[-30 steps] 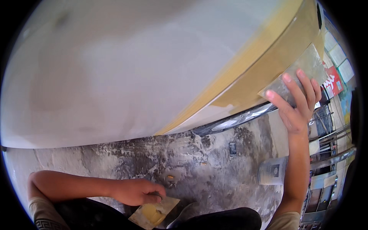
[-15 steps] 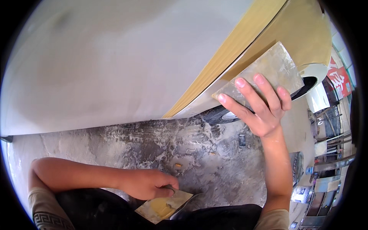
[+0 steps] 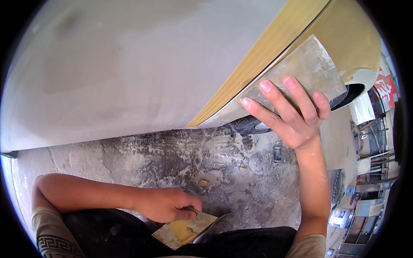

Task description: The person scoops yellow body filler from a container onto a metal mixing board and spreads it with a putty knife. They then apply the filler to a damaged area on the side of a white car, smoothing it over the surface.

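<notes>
My right hand (image 3: 297, 118) grips a wide, thin body-filler spreader (image 3: 309, 64) smeared with grey and yellowish residue. Its fingers lie spread over the near face, and the thumb is hidden behind. The spreader is up at the car's ochre-yellow panel (image 3: 355, 43), beside the seam; whether its far edge touches cannot be made out. Left of that seam, a yellow filler strip (image 3: 247, 71) runs along the pale grey car panel (image 3: 142, 64). Low, above my lap, my left hand (image 3: 172, 205) is closed on the edge of a flat mixing plate (image 3: 165, 235) carrying yellow body filler (image 3: 183, 231).
Under the car, a tyre (image 3: 249, 125) shows behind my right hand. The rough, stained concrete floor (image 3: 232, 189) has cigarette butts (image 3: 204, 181) and a small dark block (image 3: 277, 155) on it. Another tyre (image 3: 337, 187) and cluttered racks (image 3: 365, 206) stand at the right.
My right hand and the spreader have shifted slightly upward along the panel. The view has moved a little; my left hand keeps its hold on the plate.
</notes>
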{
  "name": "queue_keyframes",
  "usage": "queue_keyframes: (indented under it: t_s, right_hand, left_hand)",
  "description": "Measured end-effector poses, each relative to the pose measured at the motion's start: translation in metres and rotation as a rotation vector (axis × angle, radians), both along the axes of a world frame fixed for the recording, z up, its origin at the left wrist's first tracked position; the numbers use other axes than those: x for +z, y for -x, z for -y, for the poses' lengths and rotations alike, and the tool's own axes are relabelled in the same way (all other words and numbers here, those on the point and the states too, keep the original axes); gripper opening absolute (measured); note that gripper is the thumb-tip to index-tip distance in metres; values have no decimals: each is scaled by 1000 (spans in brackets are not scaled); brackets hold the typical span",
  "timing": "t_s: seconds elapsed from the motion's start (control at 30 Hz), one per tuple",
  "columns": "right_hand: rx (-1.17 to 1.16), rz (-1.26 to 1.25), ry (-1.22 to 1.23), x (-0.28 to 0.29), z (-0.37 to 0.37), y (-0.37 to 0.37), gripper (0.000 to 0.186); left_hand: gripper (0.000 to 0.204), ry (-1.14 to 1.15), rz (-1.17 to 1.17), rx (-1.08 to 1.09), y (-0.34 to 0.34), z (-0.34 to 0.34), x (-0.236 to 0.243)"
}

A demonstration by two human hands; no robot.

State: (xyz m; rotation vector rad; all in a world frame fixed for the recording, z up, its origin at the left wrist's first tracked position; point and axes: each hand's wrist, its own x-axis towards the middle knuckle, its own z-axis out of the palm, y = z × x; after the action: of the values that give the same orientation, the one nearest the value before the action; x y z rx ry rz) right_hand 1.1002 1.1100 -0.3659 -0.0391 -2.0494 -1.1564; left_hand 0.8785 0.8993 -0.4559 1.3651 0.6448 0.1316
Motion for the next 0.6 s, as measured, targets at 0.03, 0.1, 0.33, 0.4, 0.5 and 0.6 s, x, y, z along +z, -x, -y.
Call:
queue_keyframes:
  t_s: [0.03,0.1,0.33,0.4,0.5,0.6]
  right_hand:
    - [-2,0,-4,0,0,0,22]
    - [-7,0,-12,-1,-2,0,22]
    - [35,-25,-41,-4,-10,4,24]
    - [43,-23,-42,-4,-13,3,25]
    - [16,-12,-11,-7,-13,-4,28]
    - [-6,-14,-3,-10,-16,-19,31]
  left_hand:
    - [27,-10,11,2,0,0,-2]
    - [22,16,-12,-7,0,-4,3]
    - [21,19,6,3,2,-7,-2]
    - [21,69,-27,-19,2,-11,0]
    - [21,80,-27,-12,2,-12,0]
    - [23,48,-3,-8,2,-12,-4]
